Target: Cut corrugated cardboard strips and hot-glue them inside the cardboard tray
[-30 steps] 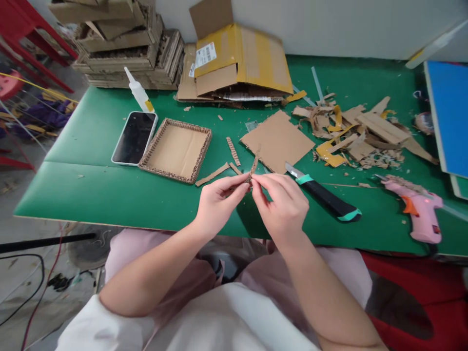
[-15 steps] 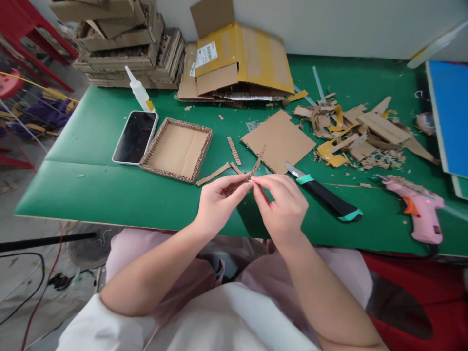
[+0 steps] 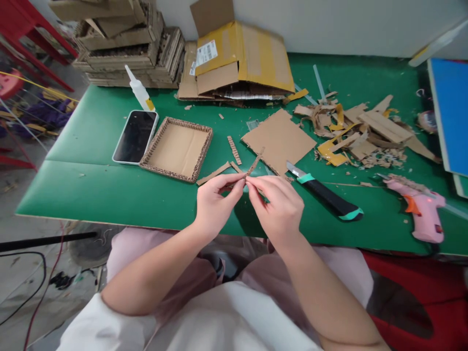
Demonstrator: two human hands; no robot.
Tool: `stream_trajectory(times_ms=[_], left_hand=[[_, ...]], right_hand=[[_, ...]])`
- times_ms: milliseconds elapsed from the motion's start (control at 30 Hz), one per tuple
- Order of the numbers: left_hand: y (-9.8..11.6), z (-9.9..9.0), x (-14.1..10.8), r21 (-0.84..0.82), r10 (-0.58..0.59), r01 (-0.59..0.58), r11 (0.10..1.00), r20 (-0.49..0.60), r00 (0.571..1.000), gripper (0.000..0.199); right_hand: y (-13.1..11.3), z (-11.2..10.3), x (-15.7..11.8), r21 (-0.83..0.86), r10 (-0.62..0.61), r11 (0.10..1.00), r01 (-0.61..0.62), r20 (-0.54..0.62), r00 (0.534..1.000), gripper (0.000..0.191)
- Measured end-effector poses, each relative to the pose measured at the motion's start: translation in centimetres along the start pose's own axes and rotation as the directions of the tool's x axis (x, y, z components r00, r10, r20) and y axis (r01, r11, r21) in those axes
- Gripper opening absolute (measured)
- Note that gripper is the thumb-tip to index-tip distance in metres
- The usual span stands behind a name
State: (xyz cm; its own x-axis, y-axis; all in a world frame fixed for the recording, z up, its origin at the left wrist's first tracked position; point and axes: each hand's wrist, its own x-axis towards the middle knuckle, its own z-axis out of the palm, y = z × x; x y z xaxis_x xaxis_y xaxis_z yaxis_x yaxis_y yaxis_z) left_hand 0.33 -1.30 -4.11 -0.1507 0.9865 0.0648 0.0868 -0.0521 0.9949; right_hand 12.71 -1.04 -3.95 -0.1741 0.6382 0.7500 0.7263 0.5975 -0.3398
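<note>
Between the fingertips of my left hand (image 3: 219, 197) and my right hand (image 3: 276, 202) is a thin cardboard strip (image 3: 255, 164). Both hands pinch it, close together above the table's front edge, and its free end points up and away. Fingers hide the strip's lower part. Just beyond lies a square cardboard piece (image 3: 280, 139). Short cardboard strips (image 3: 234, 150) rest left of it, one partly behind my left hand. A shallow cardboard tray (image 3: 179, 148) with corrugated edges sits farther left. To the right of my right hand lies a utility knife (image 3: 325, 195), blade out.
A pink glue gun (image 3: 420, 207) lies at the right, near a heap of cardboard scraps (image 3: 365, 129). Left are a phone (image 3: 135, 136) and a white nozzle bottle (image 3: 141, 93). Behind stand a taped cardboard box (image 3: 256, 58) and stacked cardboard pieces (image 3: 124, 53). A blue board (image 3: 451, 112) borders the right.
Both hands have shifted slightly left together with the strip, still pinching it. The things on the table look unmoved.
</note>
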Motion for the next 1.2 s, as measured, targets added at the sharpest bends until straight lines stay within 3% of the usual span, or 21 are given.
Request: stream_trajectory(times_ms=[300,467,567,800,933,1067,1200], left_hand=[[0.23,-0.05,-0.02,-0.020,-0.061,0.061,0.998,0.024,0.998,0.015],[0.19,0.02,-0.01,-0.060,-0.082,0.085,0.995,0.037,0.996,0.014],[0.24,0.14,0.01,-0.107,-0.101,0.104,0.989,0.038,0.994,0.014],[0.24,0.17,0.01,-0.157,-0.115,0.123,0.980,0.058,0.992,0.015],[0.22,0.16,-0.05,-0.157,-0.111,0.116,0.981,0.045,0.993,0.017],[0.24,0.17,-0.15,-0.139,-0.100,0.103,0.985,0.032,0.994,0.018],[0.23,0.19,-0.21,-0.152,-0.087,0.094,0.984,0.054,0.995,0.016]], right_hand=[[-0.21,0.13,0.15,0.064,0.133,0.989,-0.132,-0.010,0.991,0.007],[-0.36,-0.02,0.23,0.185,0.333,0.922,-0.340,0.070,0.940,0.007],[-0.38,-0.01,0.23,0.240,0.381,0.890,-0.387,0.073,0.922,0.006],[-0.19,0.13,0.20,0.180,0.307,0.936,-0.302,0.003,0.952,0.005],[0.11,0.16,0.17,0.084,0.130,0.988,-0.127,-0.030,0.991,0.007],[0.25,0.17,0.16,0.014,-0.003,1.000,0.003,-0.054,0.999,0.012],[0.31,0.33,0.04,0.005,0.019,1.000,-0.018,-0.068,0.998,0.011]])
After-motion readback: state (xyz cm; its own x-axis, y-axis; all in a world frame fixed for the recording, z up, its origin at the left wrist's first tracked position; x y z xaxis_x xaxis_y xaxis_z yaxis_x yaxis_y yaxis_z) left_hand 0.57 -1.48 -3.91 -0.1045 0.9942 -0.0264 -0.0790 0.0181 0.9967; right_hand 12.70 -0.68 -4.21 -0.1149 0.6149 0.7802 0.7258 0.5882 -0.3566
